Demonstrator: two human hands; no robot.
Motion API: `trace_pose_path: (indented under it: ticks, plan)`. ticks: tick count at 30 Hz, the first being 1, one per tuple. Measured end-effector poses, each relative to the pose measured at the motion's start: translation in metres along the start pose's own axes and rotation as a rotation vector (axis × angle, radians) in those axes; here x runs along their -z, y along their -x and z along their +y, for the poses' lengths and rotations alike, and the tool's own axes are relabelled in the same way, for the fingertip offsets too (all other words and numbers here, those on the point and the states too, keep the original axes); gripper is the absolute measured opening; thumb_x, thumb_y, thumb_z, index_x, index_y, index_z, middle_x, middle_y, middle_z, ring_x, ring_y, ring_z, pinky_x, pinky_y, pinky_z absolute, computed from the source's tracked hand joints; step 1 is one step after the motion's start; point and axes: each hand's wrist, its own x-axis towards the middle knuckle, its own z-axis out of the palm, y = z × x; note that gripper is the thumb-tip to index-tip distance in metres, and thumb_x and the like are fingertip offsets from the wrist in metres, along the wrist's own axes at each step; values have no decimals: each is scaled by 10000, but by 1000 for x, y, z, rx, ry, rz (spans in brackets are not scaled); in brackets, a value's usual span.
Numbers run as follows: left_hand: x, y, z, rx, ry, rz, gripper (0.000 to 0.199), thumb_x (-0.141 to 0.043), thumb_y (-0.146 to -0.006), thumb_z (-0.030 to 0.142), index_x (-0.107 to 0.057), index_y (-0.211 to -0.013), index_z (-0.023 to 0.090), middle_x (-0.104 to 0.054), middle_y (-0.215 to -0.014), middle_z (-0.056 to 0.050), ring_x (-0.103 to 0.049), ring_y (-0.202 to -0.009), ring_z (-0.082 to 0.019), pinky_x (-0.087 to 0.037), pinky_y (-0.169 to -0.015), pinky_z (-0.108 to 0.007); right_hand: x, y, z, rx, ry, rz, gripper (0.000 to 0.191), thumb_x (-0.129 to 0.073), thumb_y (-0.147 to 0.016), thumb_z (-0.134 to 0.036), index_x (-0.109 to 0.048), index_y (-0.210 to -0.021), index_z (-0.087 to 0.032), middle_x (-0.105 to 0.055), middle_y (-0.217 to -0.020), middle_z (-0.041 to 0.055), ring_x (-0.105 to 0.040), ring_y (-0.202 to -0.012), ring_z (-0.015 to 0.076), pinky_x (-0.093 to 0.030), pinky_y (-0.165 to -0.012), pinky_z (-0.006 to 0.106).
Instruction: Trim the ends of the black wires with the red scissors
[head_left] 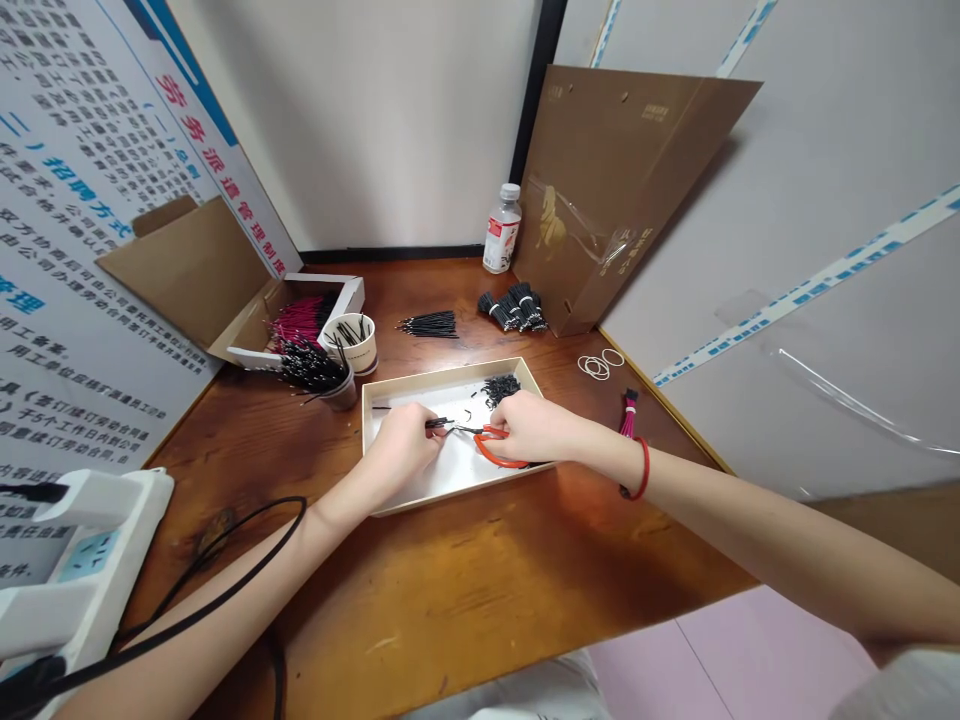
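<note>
Over a shallow white tray [450,485], my left hand [405,440] is closed on a few thin black wires [437,423] whose ends point right. My right hand [525,428] grips orange-handled scissors [500,461], and their blades reach left to the wire ends. Whether the blades are apart is too small to tell. Short black clippings [501,388] lie heaped in the tray's far right corner, and a few loose bits are scattered near the blades.
Behind the tray lie loose black wires [429,324] and tied black bundles [517,306]. At left stand a paper cup [358,345], a cup of black wires [315,372] and a box of magenta wires [298,322]. A bottle [502,230], rubber bands [596,366] and a power strip [142,530] flank them.
</note>
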Motion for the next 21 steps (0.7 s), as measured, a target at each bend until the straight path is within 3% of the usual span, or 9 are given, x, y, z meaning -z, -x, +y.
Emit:
trace_pose_path:
  ticks: [9,21]
  plan:
    - [1,-1,6,47,-73,-22,212,-554,-817,155,-753,-770,101,-732,-807,-170,-590,-652,-206,-344,-612,-285,0,-1,-4,7,71,-47,284,-546,-738,-309,-452,-503,-180,-459,-515,27,-311,-478,109,-206,-483,279]
    - [-1,-4,4,46,-47,-14,191,-573,-802,139,-744,-732,90,-722,-756,-155,-560,-625,-192,-318,-594,-281,-3,-2,-8,3,91,-28,309,-567,-720,-242,-385,-476,-193,-400,-483,10,-281,-471,109,-199,-491,291]
